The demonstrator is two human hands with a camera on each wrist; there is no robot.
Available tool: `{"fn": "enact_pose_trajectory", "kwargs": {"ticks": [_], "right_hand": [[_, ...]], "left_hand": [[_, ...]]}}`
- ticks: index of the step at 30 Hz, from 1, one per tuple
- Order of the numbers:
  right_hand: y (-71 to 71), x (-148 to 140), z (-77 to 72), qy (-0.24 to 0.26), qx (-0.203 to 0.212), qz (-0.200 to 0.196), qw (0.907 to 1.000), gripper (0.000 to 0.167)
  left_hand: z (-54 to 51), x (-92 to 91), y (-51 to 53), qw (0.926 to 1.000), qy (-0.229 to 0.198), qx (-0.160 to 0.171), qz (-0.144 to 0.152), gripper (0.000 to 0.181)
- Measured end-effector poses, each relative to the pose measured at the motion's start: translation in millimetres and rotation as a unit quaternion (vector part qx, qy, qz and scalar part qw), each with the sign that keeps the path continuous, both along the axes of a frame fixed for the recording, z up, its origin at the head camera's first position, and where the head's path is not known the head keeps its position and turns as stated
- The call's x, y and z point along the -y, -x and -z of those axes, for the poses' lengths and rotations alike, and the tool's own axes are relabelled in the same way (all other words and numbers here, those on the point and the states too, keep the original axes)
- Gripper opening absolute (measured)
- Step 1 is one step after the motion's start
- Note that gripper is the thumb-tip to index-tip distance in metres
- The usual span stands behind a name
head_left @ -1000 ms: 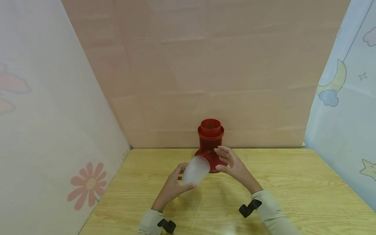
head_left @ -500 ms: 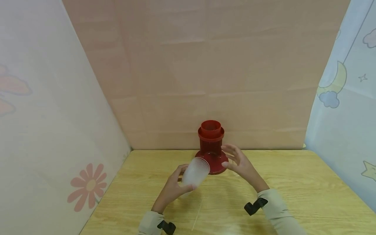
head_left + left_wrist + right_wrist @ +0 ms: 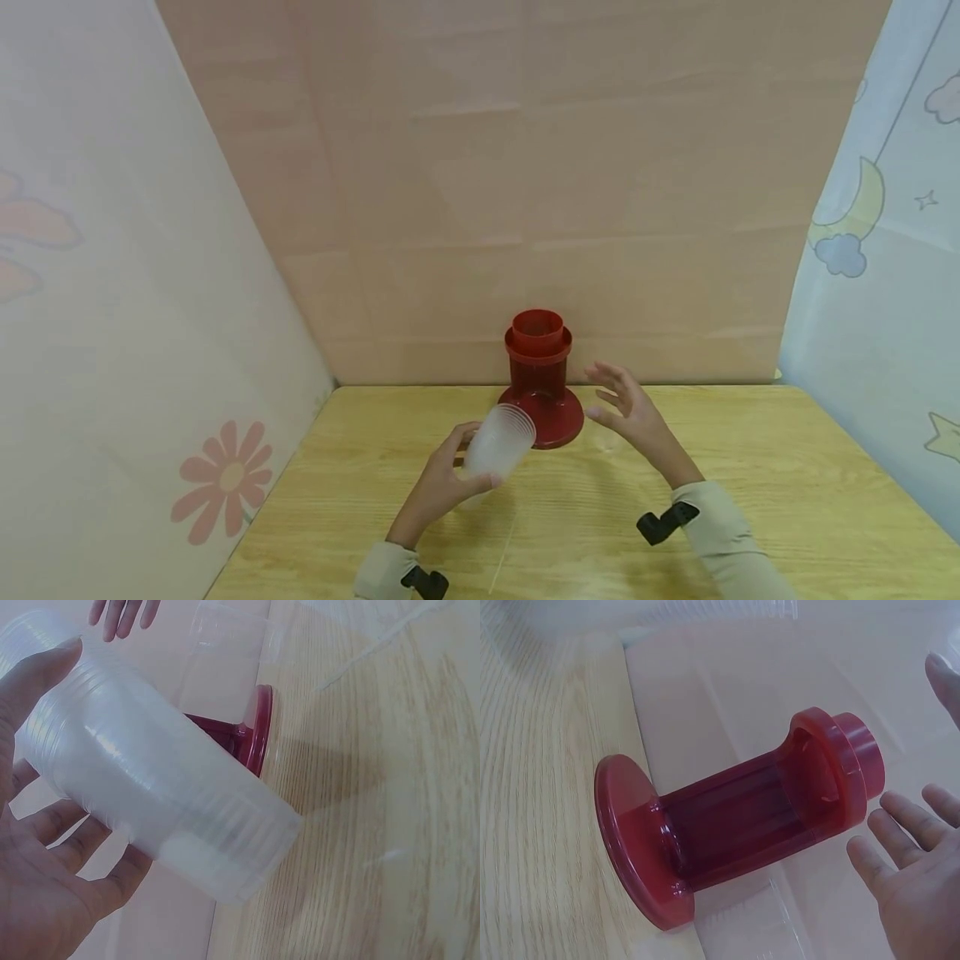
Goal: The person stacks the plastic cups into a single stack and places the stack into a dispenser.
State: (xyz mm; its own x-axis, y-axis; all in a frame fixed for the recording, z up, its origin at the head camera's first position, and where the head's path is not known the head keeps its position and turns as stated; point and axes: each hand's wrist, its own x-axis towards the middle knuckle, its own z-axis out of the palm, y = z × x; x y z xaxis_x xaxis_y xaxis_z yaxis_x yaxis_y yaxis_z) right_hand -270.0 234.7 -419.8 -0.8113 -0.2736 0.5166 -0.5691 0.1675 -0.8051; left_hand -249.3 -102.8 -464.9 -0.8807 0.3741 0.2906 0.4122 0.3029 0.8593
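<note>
My left hand point(image 3: 441, 477) grips a stack of clear plastic cups point(image 3: 501, 440) tilted above the table, rims to the upper right; in the left wrist view the thumb and fingers go round the cups point(image 3: 165, 772). Just beyond the stack stands a red cup dispenser point(image 3: 538, 375), upright, with a round base and a short open tube on top. To its right, my right hand point(image 3: 633, 417) hovers with fingers spread, holding nothing. A single clear cup point(image 3: 761, 926) shows faintly beside the dispenser base in the right wrist view.
The wooden table point(image 3: 735, 475) ends at a beige back wall point(image 3: 420, 292). Patterned side panels point(image 3: 885, 333) stand left and right. A thin pale line point(image 3: 502, 554) runs along the table near the front.
My right hand has moved right and slightly up, away from the dispenser, its fingers still spread. The left hand and its stack of cups have stayed nearly still.
</note>
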Motion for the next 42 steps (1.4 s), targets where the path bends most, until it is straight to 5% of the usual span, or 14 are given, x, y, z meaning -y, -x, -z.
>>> {"fn": "enact_pose_trajectory", "kwargs": {"ticks": [14, 20, 31, 42], "right_hand": [[2.8, -19.0, 1.4, -0.007, -0.003, 0.036, 0.9993, 0.068], [3.8, -25.7, 2.3, -0.005, -0.006, 0.049, 0.9988, 0.069], [7.1, -41.1, 17.1, 0.000, 0.021, 0.084, 0.9962, 0.068], [13.5, -50.9, 35.1, -0.007, 0.065, 0.102, 0.9927, 0.077]], "left_hand": [[-3.1, 1.6, -1.1, 1.0000, -0.005, 0.003, 0.001, 0.072], [-13.1, -1.3, -7.1, 1.0000, 0.000, 0.007, -0.003, 0.070], [-1.7, 2.2, -0.7, 0.9999, -0.008, 0.000, 0.008, 0.070], [-2.0, 2.5, 1.3, 0.9999, -0.005, -0.006, 0.008, 0.069]]}}
